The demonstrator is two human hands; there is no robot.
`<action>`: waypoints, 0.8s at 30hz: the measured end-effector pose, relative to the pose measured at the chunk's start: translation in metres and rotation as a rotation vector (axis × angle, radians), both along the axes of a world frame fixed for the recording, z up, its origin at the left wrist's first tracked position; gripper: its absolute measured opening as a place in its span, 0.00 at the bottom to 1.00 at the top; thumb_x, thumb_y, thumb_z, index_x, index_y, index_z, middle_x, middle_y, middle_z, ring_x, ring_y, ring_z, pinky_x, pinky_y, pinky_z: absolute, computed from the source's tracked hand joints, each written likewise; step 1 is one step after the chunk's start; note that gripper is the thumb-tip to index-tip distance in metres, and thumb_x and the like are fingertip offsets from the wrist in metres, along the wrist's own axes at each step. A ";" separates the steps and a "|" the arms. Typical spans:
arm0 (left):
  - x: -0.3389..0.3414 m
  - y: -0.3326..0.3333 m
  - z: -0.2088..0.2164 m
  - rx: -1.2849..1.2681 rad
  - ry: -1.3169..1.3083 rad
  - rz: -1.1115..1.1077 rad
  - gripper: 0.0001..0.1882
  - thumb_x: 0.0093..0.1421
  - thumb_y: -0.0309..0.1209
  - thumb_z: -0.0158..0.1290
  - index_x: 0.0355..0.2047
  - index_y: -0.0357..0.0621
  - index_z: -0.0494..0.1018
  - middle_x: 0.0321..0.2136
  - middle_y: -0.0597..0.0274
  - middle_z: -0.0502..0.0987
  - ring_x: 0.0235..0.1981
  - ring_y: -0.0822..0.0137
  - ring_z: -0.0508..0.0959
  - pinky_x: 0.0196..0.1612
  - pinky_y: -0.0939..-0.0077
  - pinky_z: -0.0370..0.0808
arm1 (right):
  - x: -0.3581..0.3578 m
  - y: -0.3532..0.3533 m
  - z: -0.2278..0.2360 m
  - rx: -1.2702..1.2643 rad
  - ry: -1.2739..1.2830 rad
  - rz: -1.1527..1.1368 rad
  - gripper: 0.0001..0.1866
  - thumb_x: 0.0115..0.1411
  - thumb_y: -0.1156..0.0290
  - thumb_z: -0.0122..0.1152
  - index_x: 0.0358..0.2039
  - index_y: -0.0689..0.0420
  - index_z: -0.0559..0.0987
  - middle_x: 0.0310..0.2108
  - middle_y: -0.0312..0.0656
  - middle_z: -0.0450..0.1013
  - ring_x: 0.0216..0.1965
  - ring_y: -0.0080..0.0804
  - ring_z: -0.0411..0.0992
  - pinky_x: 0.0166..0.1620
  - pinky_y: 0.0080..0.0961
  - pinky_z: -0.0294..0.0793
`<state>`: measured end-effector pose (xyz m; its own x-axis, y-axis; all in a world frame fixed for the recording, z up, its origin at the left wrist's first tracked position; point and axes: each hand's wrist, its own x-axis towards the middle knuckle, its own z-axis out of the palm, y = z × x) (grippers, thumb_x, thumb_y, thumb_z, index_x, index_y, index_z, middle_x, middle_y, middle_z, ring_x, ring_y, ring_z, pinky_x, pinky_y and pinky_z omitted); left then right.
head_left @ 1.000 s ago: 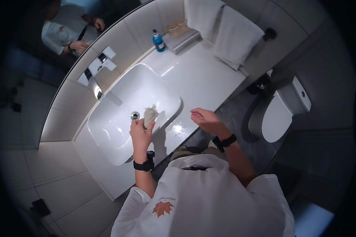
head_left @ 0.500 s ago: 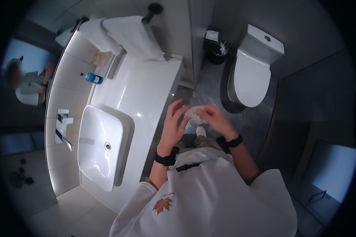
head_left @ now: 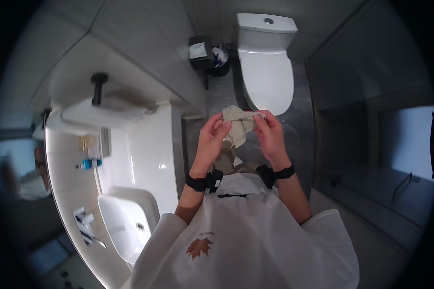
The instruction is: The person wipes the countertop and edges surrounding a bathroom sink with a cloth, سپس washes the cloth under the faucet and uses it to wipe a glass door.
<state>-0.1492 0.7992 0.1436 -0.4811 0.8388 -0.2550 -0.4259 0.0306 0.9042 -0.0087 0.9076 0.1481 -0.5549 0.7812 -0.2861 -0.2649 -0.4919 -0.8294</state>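
A thin beige cloth point(head_left: 236, 126), creased and partly spread out, hangs between my two hands in front of my body. My left hand point(head_left: 211, 142) pinches its left side between thumb and fingers. My right hand point(head_left: 272, 137) grips a bunched corner on the right. Both hands are above the grey floor, just short of the white toilet point(head_left: 267, 79), whose lid is down. Part of the cloth's lower edge overlaps my trouser leg in the picture.
On the left runs a white counter point(head_left: 152, 149) with a washbasin point(head_left: 118, 219), a tap point(head_left: 84, 224) and a blue pump bottle point(head_left: 89, 164). White towels point(head_left: 89, 114) hang above it. A black bin point(head_left: 220, 70) stands left of the toilet; dark glass point(head_left: 357, 91) is at right.
My view has turned right toward the toilet. The cloth, earlier crumpled small between my fingers, is now opened wider. My left hand has closed on it.
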 end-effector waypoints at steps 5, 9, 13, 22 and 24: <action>-0.029 0.058 -0.004 -0.163 0.485 -0.298 0.14 0.69 0.32 0.51 0.52 0.40 0.73 0.36 0.62 0.81 0.35 0.78 0.76 0.35 0.79 0.73 | 0.001 0.022 0.002 0.172 -0.137 -0.250 0.10 0.69 0.68 0.56 0.43 0.63 0.76 0.32 0.30 0.73 0.32 0.14 0.67 0.36 0.14 0.67; -0.026 0.103 -0.009 0.110 0.685 -0.301 0.11 0.69 0.36 0.51 0.43 0.41 0.74 0.31 0.63 0.80 0.30 0.77 0.75 0.31 0.78 0.72 | 0.017 0.036 0.031 0.245 -0.203 -0.371 0.10 0.69 0.68 0.56 0.43 0.62 0.76 0.31 0.29 0.72 0.32 0.12 0.65 0.36 0.13 0.66; 0.000 0.151 0.006 0.074 0.278 -0.564 0.11 0.70 0.37 0.50 0.40 0.43 0.73 0.22 0.76 0.70 0.23 0.85 0.63 0.24 0.85 0.59 | 0.057 0.043 0.031 0.296 -0.315 -0.529 0.10 0.69 0.67 0.56 0.39 0.62 0.78 0.29 0.27 0.71 0.30 0.11 0.63 0.35 0.13 0.64; 0.125 0.230 0.006 -0.138 -0.759 -1.019 0.38 0.71 0.57 0.40 0.65 0.34 0.59 0.58 0.50 0.71 0.49 0.66 0.79 0.53 0.74 0.76 | 0.192 0.051 0.004 -0.009 0.253 -0.763 0.21 0.71 0.62 0.52 0.58 0.63 0.71 0.55 0.41 0.74 0.54 0.31 0.74 0.57 0.31 0.73; 0.157 0.227 -0.041 -0.235 -0.603 -1.084 0.33 0.69 0.48 0.49 0.61 0.30 0.64 0.55 0.53 0.74 0.54 0.63 0.76 0.58 0.68 0.71 | 0.219 0.062 -0.028 -0.245 0.506 -0.841 0.23 0.73 0.60 0.46 0.63 0.60 0.66 0.59 0.44 0.70 0.59 0.39 0.70 0.62 0.38 0.69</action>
<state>0.0076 1.0260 0.1029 0.6683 0.6335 -0.3899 -0.4236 0.7550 0.5006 0.2106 0.9699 0.1198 0.0478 0.9260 -0.3745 -0.8965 -0.1256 -0.4249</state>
